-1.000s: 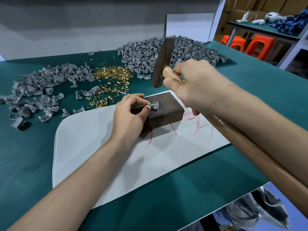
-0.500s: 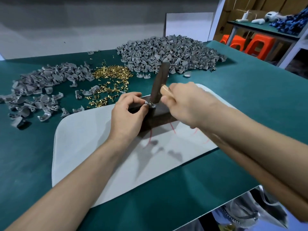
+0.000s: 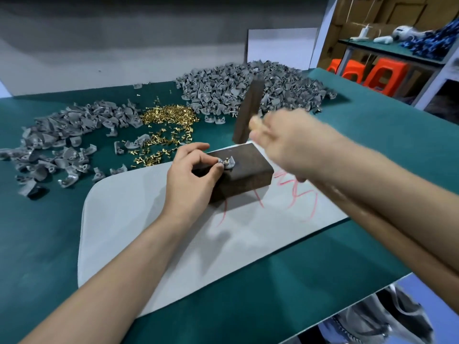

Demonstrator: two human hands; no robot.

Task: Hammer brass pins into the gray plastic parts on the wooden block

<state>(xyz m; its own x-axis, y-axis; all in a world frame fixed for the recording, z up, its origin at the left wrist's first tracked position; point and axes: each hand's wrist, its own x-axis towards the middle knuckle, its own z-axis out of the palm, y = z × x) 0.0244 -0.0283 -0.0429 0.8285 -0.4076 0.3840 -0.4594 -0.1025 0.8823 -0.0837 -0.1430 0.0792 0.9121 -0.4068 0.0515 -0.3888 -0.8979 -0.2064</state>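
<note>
Near the middle of the frame, a dark wooden block (image 3: 248,173) sits on a pale mat (image 3: 149,219) marked with red scribbles, on the green counter (image 3: 372,140). The left hand (image 3: 188,175) rests against the block's left end, its thumb and fingertips pinching a gray plastic part (image 3: 229,164) on the block's top face, with a brass pin (image 3: 226,160) standing in it. The right hand (image 3: 285,142), blurred, is closed round the handle of a hammer (image 3: 248,111), whose dark head hangs above the block's far edge, clear of the part. Loose brass pins (image 3: 169,117) lie heaped beyond the left hand. More gray parts (image 3: 248,88) are piled at upper centre, and others (image 3: 62,135) are scattered on the left. Orange stools (image 3: 382,75) stand at upper right.
</note>
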